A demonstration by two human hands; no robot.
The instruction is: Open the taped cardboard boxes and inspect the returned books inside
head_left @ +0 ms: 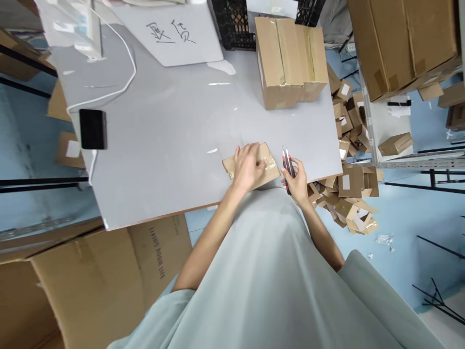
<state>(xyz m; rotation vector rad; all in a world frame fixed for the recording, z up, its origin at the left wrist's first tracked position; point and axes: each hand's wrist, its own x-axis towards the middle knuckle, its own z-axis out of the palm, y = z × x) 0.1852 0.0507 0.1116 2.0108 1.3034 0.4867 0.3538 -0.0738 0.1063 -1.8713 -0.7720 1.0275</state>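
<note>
At the table's near edge lies a small, flat cardboard box (268, 160) with clear, shiny tape on it. My left hand (248, 167) grips it from above, the fingers over its far side and the thumb on its top face. Just right of the box, my right hand (297, 183) is closed around a black-and-red utility knife (287, 167). The knife's tip points away from me and stands apart from the box. My palm and fingers hide part of the knife's handle.
Taped cardboard boxes (281, 63) stand at the table's back right, before a black crate (236, 24). A phone (93, 129) with a white cable lies at left, near a white board (174, 34) and a power strip (89, 34). Opened cartons (354, 194) litter the floor at right.
</note>
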